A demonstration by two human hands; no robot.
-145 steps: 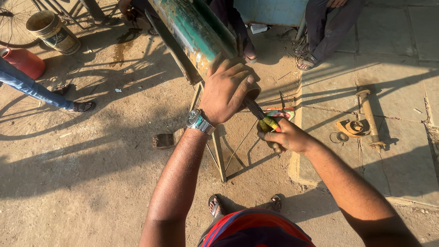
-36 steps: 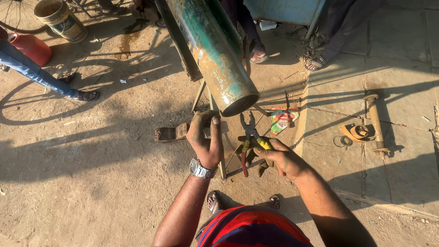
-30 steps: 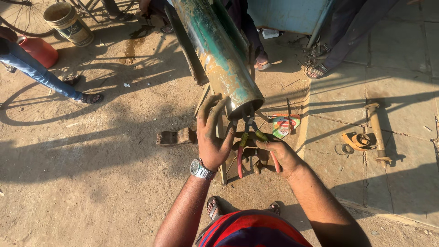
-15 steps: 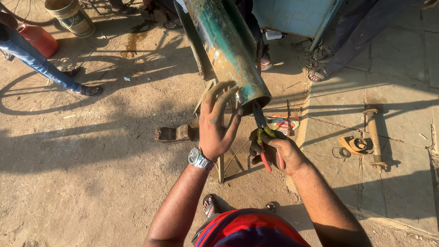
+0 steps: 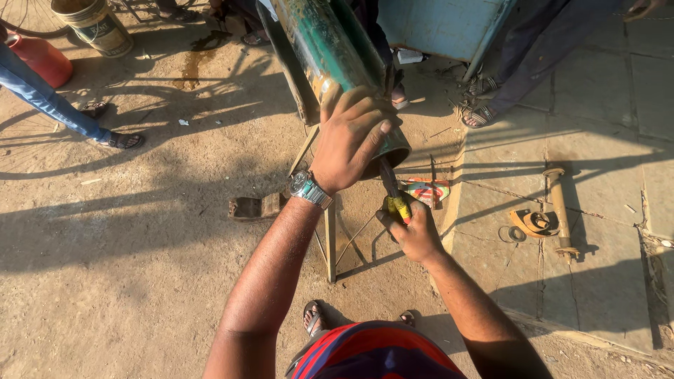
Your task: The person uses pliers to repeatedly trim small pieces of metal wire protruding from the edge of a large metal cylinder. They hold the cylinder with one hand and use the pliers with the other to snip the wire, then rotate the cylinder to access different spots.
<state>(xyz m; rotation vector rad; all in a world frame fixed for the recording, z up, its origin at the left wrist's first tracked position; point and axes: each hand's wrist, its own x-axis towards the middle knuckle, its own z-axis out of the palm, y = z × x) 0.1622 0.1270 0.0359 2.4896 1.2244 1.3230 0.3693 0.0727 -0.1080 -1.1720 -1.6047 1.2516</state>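
A worn green metal cylinder [image 5: 319, 49] slants down toward me, resting on a thin metal stand [image 5: 330, 238]. My left hand [image 5: 351, 137], with a wristwatch, lies over the cylinder's lower open end and grips its rim. My right hand [image 5: 414, 231] is just below that end, closed on pliers [image 5: 394, 196] with yellow-and-red handles. The pliers' jaws point up into the cylinder's mouth and are partly hidden by my left hand.
A small metal block [image 5: 253, 208] lies on the dirt left of the stand. A rusty shaft and rings [image 5: 558, 207] rest on the stone slabs at right. A bucket [image 5: 95, 24] and red container [image 5: 42, 60] stand far left. Other people's legs [image 5: 49, 105] and sandalled feet [image 5: 481, 116] are nearby.
My left hand has risen from the stand area onto the cylinder's lower end. My right hand has brought the pliers up into the cylinder's mouth.
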